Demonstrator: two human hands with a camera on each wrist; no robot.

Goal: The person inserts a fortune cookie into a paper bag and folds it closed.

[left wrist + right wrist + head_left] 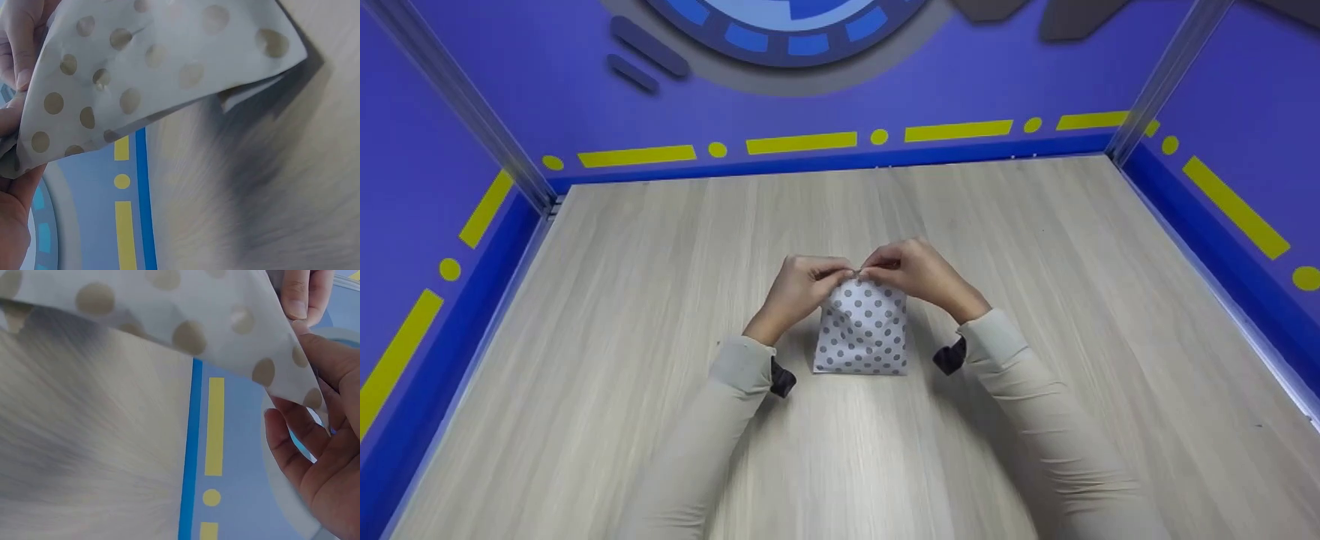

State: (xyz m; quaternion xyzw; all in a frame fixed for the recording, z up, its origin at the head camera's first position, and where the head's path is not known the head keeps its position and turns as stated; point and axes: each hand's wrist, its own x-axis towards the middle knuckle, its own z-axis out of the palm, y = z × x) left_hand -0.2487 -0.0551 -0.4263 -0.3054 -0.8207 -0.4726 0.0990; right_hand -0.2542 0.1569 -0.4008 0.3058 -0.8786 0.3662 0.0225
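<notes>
A white paper bag with grey polka dots is held up over the middle of the table, its wide lower end toward the person. My left hand pinches its top edge between thumb and fingers. Right beside it, my right hand pinches the same edge, the two sets of fingertips almost meeting. In the left wrist view the dotted bag slants across, and a folded flap shows under its lower edge. The right wrist view has the bag between the right thumb and fingers, other fingers curving behind it.
The light wood-grain table spreads around the hands. Blue panels with yellow dashes stand along its back and both sides, with metal posts at the back corners. Dark straps hang at both sleeve cuffs.
</notes>
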